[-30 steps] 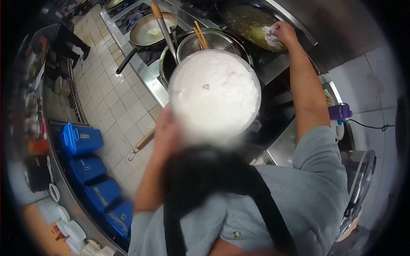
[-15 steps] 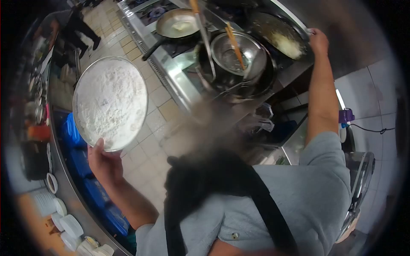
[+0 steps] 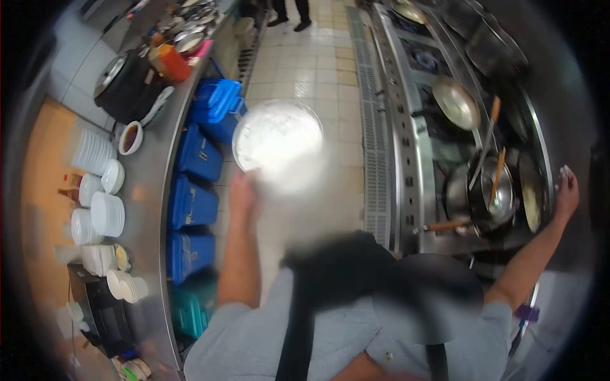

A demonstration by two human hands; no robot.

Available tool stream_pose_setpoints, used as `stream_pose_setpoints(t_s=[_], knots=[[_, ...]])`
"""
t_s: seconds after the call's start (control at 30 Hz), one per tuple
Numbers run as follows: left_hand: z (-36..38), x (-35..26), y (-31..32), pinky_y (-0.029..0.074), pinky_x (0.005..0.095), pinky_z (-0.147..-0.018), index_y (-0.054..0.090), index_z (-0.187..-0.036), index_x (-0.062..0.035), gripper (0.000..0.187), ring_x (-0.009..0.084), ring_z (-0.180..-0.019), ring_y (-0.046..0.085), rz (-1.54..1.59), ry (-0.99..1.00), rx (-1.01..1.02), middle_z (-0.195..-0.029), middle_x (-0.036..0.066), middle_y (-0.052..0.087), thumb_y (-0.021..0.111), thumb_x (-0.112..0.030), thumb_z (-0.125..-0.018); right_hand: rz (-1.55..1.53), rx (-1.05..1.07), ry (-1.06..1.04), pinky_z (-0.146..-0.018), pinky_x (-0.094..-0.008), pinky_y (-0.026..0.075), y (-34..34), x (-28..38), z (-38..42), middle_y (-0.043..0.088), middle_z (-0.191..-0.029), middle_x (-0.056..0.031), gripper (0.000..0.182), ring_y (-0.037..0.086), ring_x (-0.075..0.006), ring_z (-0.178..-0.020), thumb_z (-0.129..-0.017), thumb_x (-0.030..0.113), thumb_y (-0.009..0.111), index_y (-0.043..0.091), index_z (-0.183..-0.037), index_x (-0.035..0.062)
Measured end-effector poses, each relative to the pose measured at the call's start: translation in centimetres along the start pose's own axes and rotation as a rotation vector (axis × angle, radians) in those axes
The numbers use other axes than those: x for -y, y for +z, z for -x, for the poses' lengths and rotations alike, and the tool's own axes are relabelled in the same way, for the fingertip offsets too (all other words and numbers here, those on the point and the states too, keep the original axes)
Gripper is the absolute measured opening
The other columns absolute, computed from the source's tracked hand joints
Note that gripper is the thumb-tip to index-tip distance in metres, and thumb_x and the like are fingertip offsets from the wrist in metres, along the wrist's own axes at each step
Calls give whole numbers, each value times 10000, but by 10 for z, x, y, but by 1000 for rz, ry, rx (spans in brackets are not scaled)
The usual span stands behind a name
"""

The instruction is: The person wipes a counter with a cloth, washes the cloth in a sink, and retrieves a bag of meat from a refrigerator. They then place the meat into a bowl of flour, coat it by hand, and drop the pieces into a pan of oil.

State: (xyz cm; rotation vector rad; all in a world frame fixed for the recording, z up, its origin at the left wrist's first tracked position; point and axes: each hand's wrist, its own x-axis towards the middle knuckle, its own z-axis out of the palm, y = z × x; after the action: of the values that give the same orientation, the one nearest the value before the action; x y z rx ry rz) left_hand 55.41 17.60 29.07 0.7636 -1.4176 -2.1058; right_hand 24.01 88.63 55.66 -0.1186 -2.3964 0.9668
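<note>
A round pan of white flour (image 3: 279, 136) is held out over the tiled floor. My left hand (image 3: 244, 184) grips its near rim. At the far right, my right hand (image 3: 567, 184) is raised beside the stove with fingers apart, white powder on the fingertips. Near it lies a dark pan (image 3: 530, 190) with pale food inside. A strainer (image 3: 503, 197) rests over a dark wok (image 3: 459, 193), with wooden chopsticks (image 3: 499, 168) and a long wooden-handled utensil (image 3: 486, 140) in it.
On the stove (image 3: 406, 146) sits a frying pan (image 3: 456, 105). Blue bins (image 3: 197, 152) stand under the left counter (image 3: 149, 216), which bears stacked white bowls (image 3: 108, 214), a bowl of dark sauce (image 3: 131, 138) and an orange container (image 3: 173, 62). A person's legs (image 3: 292, 9) show at the top.
The view has turned towards the left counter. My left hand still holds the flour pan. My right hand has let go of the dark pan's edge and opened.
</note>
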Motion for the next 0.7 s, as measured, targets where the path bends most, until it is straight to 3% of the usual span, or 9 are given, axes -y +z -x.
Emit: stream_pose_setpoints(t_s=[0.13,0.23,0.33,0.43,0.57,0.7], knots=[[-24,46,-40,590,417,-683,414,-1239,-8,410,299,-912,643,98,-139,-35,-1132,182,577,477,-75,-840,-79,100,-200,-840,-236,442,61,23,-18,613,-1136,-48,293,567,-111,-1009,-928,111,523,563,-1196,1],[-41,59,-43,586,432,-701,409,-1239,-11,415,294,-911,642,106,-126,-123,-1134,177,575,486,-72,-835,-105,212,-343,-828,-207,431,112,59,-24,622,-1097,-49,270,575,-98,-975,-928,78,511,562,-1175,-18],[-70,62,-52,584,437,-706,407,-1238,-10,416,293,-904,643,192,-184,-173,-1128,178,576,490,-71,-835,-160,290,-271,-810,-198,428,170,85,-33,621,-1090,-40,260,568,-82,-963,-926,68,503,564,-1166,-12],[-109,62,-56,583,439,-708,409,-1234,-9,413,294,-899,644,306,-253,-256,-1115,179,578,492,-73,-835,-278,386,-357,-802,-202,432,248,119,-37,624,-1058,-44,262,567,-87,-952,-914,75,513,570,-1156,-7],[-164,36,-55,577,444,-710,419,-1225,-8,406,298,-895,644,290,-164,-347,-1101,175,582,502,-81,-834,-331,486,-418,-825,-250,445,370,226,-28,643,-999,-72,241,588,-133,-921,-882,47,497,591,-1084,-46],[-199,-14,-42,567,445,-728,425,-1224,-18,407,305,-912,644,363,-81,-437,-1115,170,582,500,-83,-829,-396,661,-479,-761,-238,449,498,312,-14,639,-907,-30,214,570,-90,-841,-847,67,528,622,-1024,-10]])
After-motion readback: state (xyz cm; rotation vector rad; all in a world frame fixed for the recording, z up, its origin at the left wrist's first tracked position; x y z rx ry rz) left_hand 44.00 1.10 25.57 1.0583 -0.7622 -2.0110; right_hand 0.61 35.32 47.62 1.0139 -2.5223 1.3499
